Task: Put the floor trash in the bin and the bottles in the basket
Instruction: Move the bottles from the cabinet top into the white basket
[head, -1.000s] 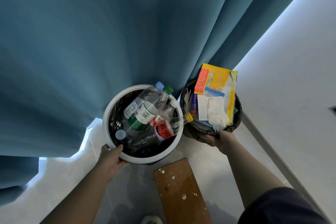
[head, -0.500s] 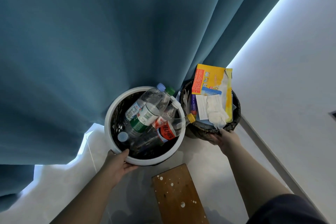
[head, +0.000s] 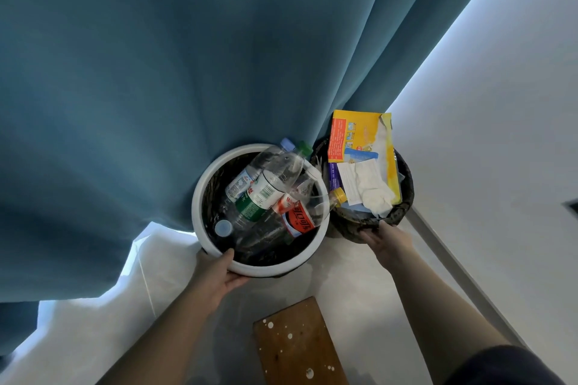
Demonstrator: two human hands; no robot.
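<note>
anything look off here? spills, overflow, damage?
Yes. The torn yellow packet sticks up well past the rim of the bin, so the bin looks overfull. The neck of a yellow-capped bottle overhangs the rim of the basket toward the bin. The wooden board on the floor is spattered white.
</note>
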